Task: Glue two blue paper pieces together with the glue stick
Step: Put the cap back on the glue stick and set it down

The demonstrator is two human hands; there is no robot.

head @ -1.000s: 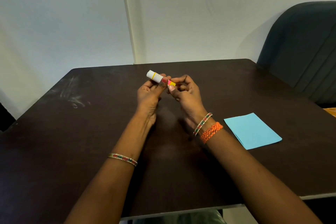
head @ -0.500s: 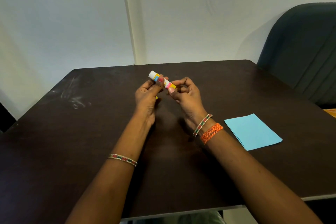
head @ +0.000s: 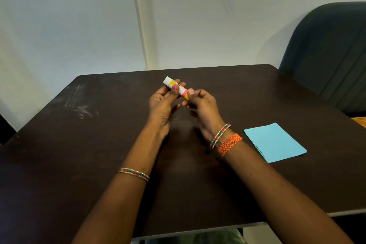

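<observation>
Left hand [head: 161, 103] grips the cylindrical glue stick [head: 176, 87] mid-barrel above the dark table [head: 99, 144]; right hand [head: 202, 105] pinches its lower end. Flat blue paper pieces [head: 274, 142] lie stacked to the right.

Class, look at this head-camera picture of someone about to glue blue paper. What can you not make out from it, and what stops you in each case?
- Glue stick, head view: its label print is too small to read, and the left hand and right hand cover part of it.
- Blue paper: layered edges show, but the sheet count stays unclear.
- Chair: cut off by the right edge.
- Table: near corners cut off by the frame.
</observation>
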